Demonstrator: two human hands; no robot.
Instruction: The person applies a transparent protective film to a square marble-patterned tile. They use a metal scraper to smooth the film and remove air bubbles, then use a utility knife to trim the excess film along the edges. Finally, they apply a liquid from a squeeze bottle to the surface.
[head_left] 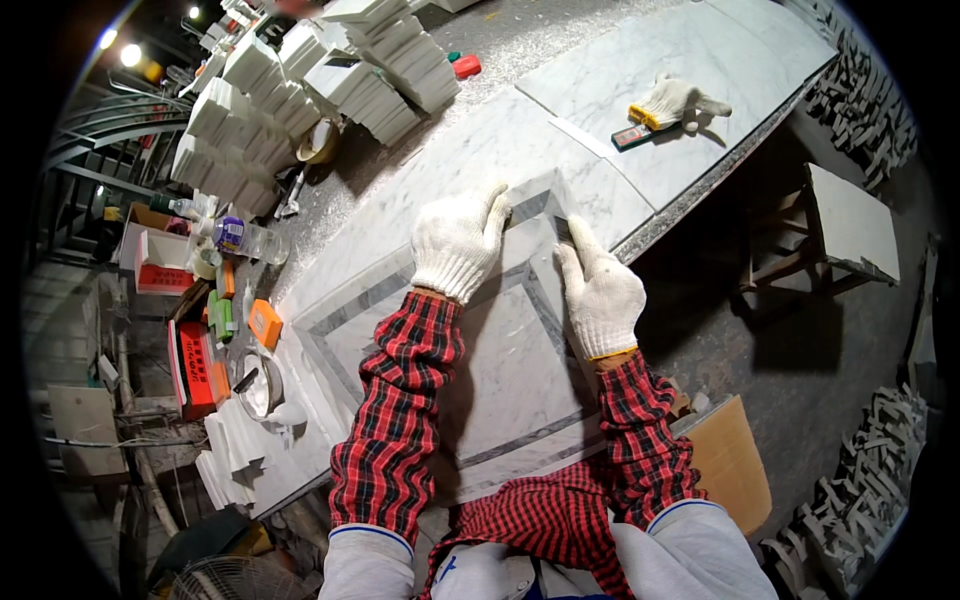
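Observation:
A square white marble panel [500, 350] with grey inlaid border bands lies tilted across the bench before me. My left hand [455, 245], in a white knitted glove, is closed over the panel's far left edge, close to its far corner; its fingertips are partly hidden. On the opposite edge, my right hand [605, 295], gloved alike, grips the panel with thumb and forefinger lying over the grey band. A small dark patch shows at the fingertips of each hand; I cannot tell whether it is shadow or stone.
Beyond lie a large marble slab [700, 60], a spare glove [665, 103] and a dark green handheld device [632, 137]. Stacked white tiles [385, 50] stand far left. Bottles [235, 235], boxes [195, 370] and a bowl [260, 388] are at left; a stool [850, 225] stands right.

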